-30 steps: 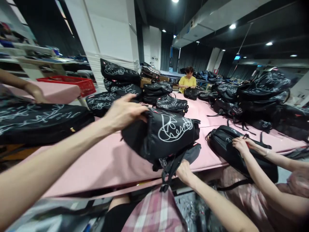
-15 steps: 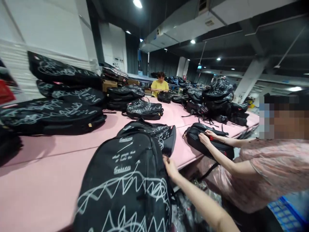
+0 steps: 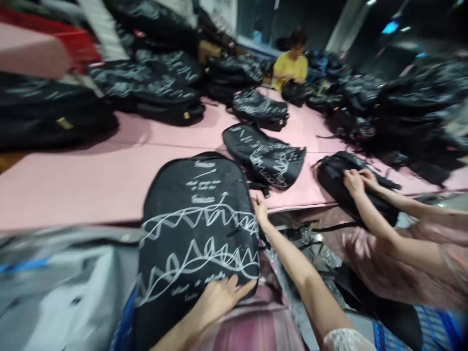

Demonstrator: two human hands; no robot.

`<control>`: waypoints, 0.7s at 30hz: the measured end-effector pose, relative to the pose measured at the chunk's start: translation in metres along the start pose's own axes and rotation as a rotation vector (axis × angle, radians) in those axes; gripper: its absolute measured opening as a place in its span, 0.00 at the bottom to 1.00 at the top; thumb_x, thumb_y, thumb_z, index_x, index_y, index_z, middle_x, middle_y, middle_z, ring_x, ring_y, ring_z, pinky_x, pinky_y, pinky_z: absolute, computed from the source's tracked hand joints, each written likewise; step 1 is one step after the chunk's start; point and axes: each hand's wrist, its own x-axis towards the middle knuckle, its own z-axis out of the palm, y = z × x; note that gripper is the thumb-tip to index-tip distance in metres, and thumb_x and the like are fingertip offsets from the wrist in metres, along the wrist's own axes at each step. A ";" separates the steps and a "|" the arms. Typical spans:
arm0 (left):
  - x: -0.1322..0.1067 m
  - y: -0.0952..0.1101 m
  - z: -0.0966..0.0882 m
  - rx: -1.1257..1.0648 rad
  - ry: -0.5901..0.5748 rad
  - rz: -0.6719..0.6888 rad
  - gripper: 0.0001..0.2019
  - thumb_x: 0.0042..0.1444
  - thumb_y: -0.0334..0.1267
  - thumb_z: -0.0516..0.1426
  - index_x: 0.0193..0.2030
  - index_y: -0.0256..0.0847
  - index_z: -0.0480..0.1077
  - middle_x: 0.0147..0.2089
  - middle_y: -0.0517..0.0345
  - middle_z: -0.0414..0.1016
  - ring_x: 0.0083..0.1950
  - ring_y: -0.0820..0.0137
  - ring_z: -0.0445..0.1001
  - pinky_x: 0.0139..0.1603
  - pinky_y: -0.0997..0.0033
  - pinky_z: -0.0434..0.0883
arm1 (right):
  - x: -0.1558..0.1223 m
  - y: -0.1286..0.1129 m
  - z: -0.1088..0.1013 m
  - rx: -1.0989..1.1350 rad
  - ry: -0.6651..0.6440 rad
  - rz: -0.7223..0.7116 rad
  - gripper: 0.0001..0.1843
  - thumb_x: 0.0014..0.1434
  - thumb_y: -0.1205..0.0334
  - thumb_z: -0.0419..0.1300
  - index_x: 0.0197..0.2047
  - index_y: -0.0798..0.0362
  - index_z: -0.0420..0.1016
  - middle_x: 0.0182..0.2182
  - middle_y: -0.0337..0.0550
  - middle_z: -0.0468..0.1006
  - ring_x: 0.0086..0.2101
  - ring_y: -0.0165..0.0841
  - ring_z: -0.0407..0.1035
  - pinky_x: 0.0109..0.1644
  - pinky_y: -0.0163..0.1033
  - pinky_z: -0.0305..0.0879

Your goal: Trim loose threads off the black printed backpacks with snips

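Note:
A black backpack (image 3: 193, 219) with white scribbled lines and lettering leans on the pink table's edge in front of me. My left hand (image 3: 221, 295) lies across its lower front, fingers stretched out over the fabric. At the backpack's right edge is my right hand (image 3: 260, 212), its fingers closed on the side; blur hides exactly which part they grip. Just beyond lies another printed black backpack (image 3: 266, 156), flatter and tilted, with a strap (image 3: 261, 188) hanging near my right hand.
The pink table (image 3: 73, 180) runs away from me. To the right, a co-worker's hands (image 3: 356, 183) handle a black backpack (image 3: 338, 183). A person in yellow (image 3: 290, 68) sits at the far side. Backpack piles (image 3: 161, 92) stand left and right (image 3: 413, 112). Clear plastic (image 3: 307, 239) lies below the table.
My view has tilted down and turned left. My left hand has come into view on the backpack's lower front. The right hand stays at the backpack's right side.

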 end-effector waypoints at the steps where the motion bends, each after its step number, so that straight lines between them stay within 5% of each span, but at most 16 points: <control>1: -0.003 0.000 0.001 0.056 -0.042 0.033 0.27 0.57 0.25 0.48 0.58 0.61 0.60 0.29 0.60 0.67 0.23 0.74 0.68 0.20 0.78 0.61 | 0.004 0.008 0.004 0.007 -0.022 0.003 0.17 0.60 0.61 0.49 0.35 0.65 0.74 0.25 0.40 0.76 0.31 0.30 0.69 0.37 0.31 0.65; 4: -0.008 -0.005 -0.001 0.079 0.018 0.047 0.22 0.60 0.26 0.48 0.57 0.54 0.62 0.28 0.61 0.64 0.26 0.76 0.65 0.24 0.78 0.60 | 0.011 0.031 -0.003 0.034 -0.027 -0.015 0.16 0.59 0.60 0.50 0.40 0.62 0.74 0.30 0.45 0.78 0.33 0.34 0.71 0.39 0.36 0.66; 8: -0.027 -0.008 -0.014 -0.085 0.125 0.043 0.15 0.62 0.30 0.47 0.53 0.46 0.64 0.31 0.60 0.64 0.31 0.73 0.63 0.30 0.74 0.59 | -0.005 0.044 -0.037 0.065 0.027 -0.068 0.19 0.60 0.56 0.47 0.47 0.58 0.72 0.37 0.48 0.78 0.38 0.36 0.71 0.43 0.41 0.66; 11: -0.038 -0.011 -0.015 -0.216 0.220 0.045 0.11 0.63 0.30 0.47 0.47 0.44 0.67 0.31 0.60 0.65 0.31 0.74 0.60 0.30 0.74 0.58 | -0.038 0.036 -0.050 0.018 -0.037 -0.342 0.17 0.61 0.56 0.49 0.43 0.54 0.74 0.38 0.46 0.77 0.39 0.35 0.70 0.43 0.39 0.66; 15: -0.041 -0.017 -0.006 -0.286 0.351 0.059 0.11 0.64 0.33 0.44 0.47 0.45 0.66 0.32 0.61 0.66 0.32 0.74 0.61 0.32 0.75 0.60 | -0.081 0.008 -0.035 -0.405 -0.364 -0.787 0.17 0.58 0.65 0.54 0.50 0.47 0.72 0.48 0.44 0.72 0.37 0.32 0.70 0.37 0.34 0.64; 18: -0.042 -0.018 -0.003 -0.314 0.350 0.069 0.13 0.65 0.38 0.43 0.49 0.43 0.65 0.34 0.58 0.67 0.34 0.73 0.62 0.35 0.74 0.63 | -0.089 -0.010 -0.017 -0.647 -0.440 -0.806 0.17 0.57 0.71 0.52 0.47 0.48 0.72 0.45 0.44 0.72 0.30 0.29 0.69 0.31 0.33 0.60; 21: -0.047 -0.015 -0.003 -0.327 0.347 0.030 0.15 0.65 0.40 0.43 0.51 0.41 0.65 0.36 0.56 0.69 0.36 0.72 0.64 0.37 0.73 0.65 | -0.082 -0.015 -0.012 -0.388 -0.361 -0.650 0.08 0.58 0.68 0.52 0.37 0.52 0.71 0.33 0.41 0.74 0.30 0.30 0.68 0.31 0.33 0.59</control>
